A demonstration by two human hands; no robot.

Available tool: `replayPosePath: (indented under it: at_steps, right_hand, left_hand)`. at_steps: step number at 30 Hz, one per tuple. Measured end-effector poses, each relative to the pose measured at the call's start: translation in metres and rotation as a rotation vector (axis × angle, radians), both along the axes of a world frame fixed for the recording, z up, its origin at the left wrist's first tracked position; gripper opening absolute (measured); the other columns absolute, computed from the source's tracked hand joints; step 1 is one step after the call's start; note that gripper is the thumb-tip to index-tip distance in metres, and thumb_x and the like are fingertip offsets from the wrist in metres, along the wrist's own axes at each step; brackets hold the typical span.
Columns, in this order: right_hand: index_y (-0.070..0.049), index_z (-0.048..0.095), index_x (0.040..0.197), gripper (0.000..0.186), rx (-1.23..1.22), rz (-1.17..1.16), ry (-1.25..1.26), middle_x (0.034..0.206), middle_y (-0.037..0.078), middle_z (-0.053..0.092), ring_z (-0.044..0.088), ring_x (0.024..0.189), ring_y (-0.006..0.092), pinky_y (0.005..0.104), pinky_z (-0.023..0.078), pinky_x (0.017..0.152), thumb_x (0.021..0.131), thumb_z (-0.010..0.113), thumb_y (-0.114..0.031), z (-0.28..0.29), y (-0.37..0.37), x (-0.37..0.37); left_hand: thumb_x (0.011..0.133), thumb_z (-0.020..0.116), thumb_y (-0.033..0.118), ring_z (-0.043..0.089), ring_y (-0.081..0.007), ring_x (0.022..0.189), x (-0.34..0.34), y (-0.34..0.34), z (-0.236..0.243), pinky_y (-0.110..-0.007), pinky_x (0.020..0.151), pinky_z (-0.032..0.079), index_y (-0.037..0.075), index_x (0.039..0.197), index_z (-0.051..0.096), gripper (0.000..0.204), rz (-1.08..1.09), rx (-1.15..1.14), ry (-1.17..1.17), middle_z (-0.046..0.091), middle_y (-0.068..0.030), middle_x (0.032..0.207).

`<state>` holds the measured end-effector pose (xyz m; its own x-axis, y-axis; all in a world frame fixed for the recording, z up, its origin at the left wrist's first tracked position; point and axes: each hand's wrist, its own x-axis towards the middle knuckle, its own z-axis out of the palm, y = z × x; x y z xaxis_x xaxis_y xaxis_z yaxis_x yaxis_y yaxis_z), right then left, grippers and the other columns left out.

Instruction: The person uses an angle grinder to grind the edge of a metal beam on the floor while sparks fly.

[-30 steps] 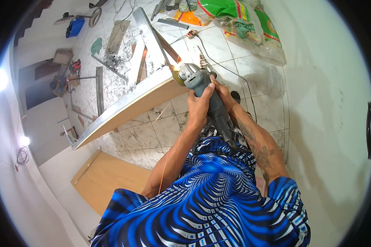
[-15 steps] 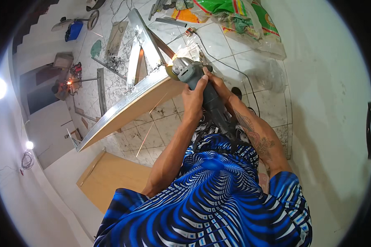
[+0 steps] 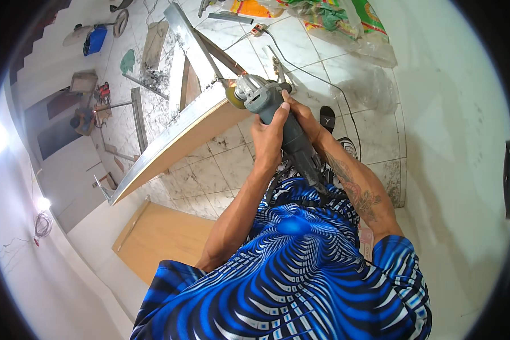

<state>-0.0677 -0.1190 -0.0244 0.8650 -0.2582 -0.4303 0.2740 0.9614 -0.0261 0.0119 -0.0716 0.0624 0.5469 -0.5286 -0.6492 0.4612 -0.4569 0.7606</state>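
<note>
My left hand is wrapped round the dark grey body of an angle grinder, thumb on top. My right hand grips it from the right, close to the head. The grinder's yellow disc is at the upper right end of a long panel with a silver metal top edge and a pale board side. A faint orange glow shows just above the grinder head. An upright metal frame piece and a brown strip meet near that spot.
Green and orange sacks, a black cord, a socket block and a slipper lie on the tiled floor. A co-worker is among tools at far left. A wall runs along the right; a wooden board is lower left.
The view has shifted, with panel, grinder and both hands sitting higher and slightly left. The bright sparks at the disc have dwindled to a glow. Sparks seen by the co-worker half a second ago are gone.
</note>
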Motion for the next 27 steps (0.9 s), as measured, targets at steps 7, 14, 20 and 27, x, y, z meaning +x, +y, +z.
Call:
replayPosePath:
  at_steps: [7,14,20,27]
  right_hand:
    - [-0.005,0.058,0.12,0.054,-0.086,0.006,0.04,0.097,0.007,0.066,0.065,0.079,0.0136,0.0276,0.057,0.069,0.098,0.046,-0.052,0.012,-0.019,0.015]
    - [-0.004,0.058,0.12,0.057,-0.138,0.052,0.079,0.099,0.009,0.066,0.066,0.08,0.0148,0.0282,0.057,0.068,0.097,0.046,-0.054,0.01,-0.029,0.018]
    - [-0.004,0.06,0.114,0.055,-0.05,0.054,0.066,0.092,0.008,0.067,0.066,0.072,0.0134,0.0263,0.057,0.063,0.096,0.049,-0.055,0.009,-0.012,0.007]
    - [-0.004,0.058,0.12,0.049,-0.004,0.001,-0.052,0.102,0.008,0.066,0.064,0.087,0.014,0.0282,0.055,0.078,0.102,0.04,-0.047,-0.006,0.001,-0.002]
  left_hand:
    - [0.082,0.075,0.027,0.062,-0.0182,0.084,0.014,-0.015,-0.004,-0.031,0.073,0.053,-0.009,0.113,0.054,0.052,-0.01,-0.028,-0.064,0.061,-0.0143,0.099]
    - [0.082,0.075,0.027,0.062,-0.0192,0.089,0.024,-0.017,-0.014,-0.031,0.074,0.053,-0.01,0.12,0.05,0.059,-0.008,-0.006,0.017,0.059,-0.0166,0.105]
    - [0.081,0.077,0.024,0.062,-0.0184,0.088,0.006,-0.007,0.005,-0.03,0.076,0.052,-0.006,0.114,0.054,0.051,0.057,0.037,0.019,0.062,-0.0132,0.103]
    - [0.081,0.077,0.02,0.063,-0.017,0.088,-0.002,-0.003,0.004,-0.029,0.075,0.052,-0.007,0.114,0.054,0.048,0.049,0.001,-0.002,0.064,-0.0137,0.103]
